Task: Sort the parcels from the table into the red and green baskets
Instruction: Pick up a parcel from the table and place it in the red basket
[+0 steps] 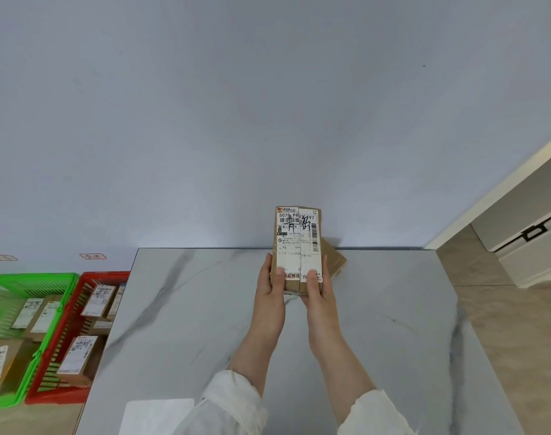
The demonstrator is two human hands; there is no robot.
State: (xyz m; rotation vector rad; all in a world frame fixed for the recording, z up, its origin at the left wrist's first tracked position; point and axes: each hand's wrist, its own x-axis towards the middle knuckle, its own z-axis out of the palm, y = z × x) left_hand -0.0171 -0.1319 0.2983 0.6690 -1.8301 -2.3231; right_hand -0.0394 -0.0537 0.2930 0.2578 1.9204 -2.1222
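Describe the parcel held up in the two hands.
The parcel is a slim brown cardboard box, held upright over the table. A white shipping label with barcodes and large handwritten black characters covers its front, split by a lengthwise seam. The left hand and right hand grip its lower end, thumbs on the label.

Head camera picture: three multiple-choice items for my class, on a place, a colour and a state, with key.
1. The red basket stands: A. between the green basket and the table; B. on the table; C. right of the table.
2. The sleeves are: A. black; B. white; C. blue.
3. The held parcel is: A. lying flat on the table; B. gripped by the left hand and right hand, label towards the camera; C. inside a basket.
Key: 1 A, it sits between them. 2 B, both cuffs show white. 3 B, both hands wrap its lower end.
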